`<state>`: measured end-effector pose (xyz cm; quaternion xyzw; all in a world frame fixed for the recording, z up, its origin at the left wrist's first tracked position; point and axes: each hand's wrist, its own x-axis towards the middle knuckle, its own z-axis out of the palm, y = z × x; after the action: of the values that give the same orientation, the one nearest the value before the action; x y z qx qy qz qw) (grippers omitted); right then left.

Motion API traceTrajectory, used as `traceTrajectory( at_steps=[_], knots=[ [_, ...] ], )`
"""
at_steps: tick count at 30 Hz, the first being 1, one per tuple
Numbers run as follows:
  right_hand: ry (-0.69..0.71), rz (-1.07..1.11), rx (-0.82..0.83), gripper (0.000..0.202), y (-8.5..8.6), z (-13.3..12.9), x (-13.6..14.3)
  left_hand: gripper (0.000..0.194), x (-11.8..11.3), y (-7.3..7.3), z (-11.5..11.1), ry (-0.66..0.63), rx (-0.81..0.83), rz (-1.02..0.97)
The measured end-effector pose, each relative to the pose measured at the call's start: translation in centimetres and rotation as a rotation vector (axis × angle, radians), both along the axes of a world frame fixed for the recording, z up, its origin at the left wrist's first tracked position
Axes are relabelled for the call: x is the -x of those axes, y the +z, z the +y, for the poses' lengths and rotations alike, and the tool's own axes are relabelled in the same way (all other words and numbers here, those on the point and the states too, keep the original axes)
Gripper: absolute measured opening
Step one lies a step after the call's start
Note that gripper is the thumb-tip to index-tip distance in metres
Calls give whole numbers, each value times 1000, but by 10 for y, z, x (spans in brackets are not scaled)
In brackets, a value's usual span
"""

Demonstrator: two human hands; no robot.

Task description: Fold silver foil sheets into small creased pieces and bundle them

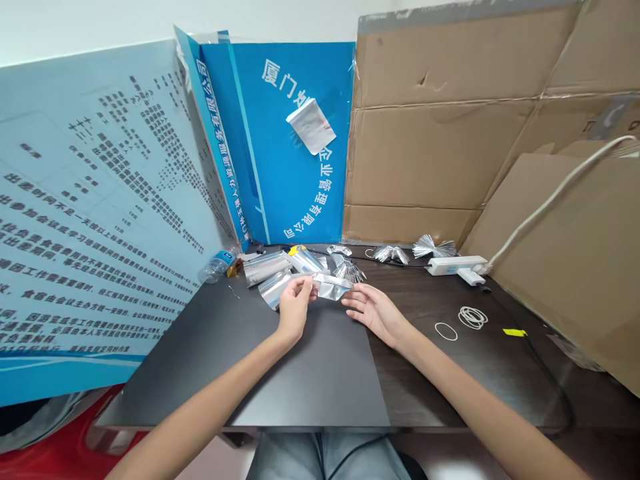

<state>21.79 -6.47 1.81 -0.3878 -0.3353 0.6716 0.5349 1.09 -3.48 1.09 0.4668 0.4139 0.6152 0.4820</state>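
Observation:
A folded strip of silver foil (331,287) is held up above the dark mat, near the middle of the table. My left hand (295,307) pinches its left end between thumb and fingers. At the strip's right end is my right hand (373,310), its fingertips at the foil and the other fingers loosely spread; whether it grips the foil is unclear. Just behind my hands lie shiny foil sheets (267,268) and a fringed foil bundle (349,269).
Fringed foil bundles (434,247) and a white power strip (456,265) stand at the back right. White rings (473,318) and a yellow piece (515,332) lie on the right. A plastic bottle (218,265) is at the left, by the blue panels (295,187). Cardboard (415,160) walls the back.

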Motion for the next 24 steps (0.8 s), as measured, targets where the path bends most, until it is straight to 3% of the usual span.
traceTrajectory(
  at_steps=[7,12,15,24],
  knots=[
    [-178,-228,-219,39,-9,4,4,34,0,-9,0,-48,-105,79],
    [-266,-387,-417,39,-13,15,-7,33,12,-5,5,-317,-213,277],
    [-196,-401,-432,37,-13,19,-16,34,21,-4,12,-423,-223,345],
    [49,-197,-419,35,-1,13,-28,37,28,-6,20,-388,-183,289]
  ],
)
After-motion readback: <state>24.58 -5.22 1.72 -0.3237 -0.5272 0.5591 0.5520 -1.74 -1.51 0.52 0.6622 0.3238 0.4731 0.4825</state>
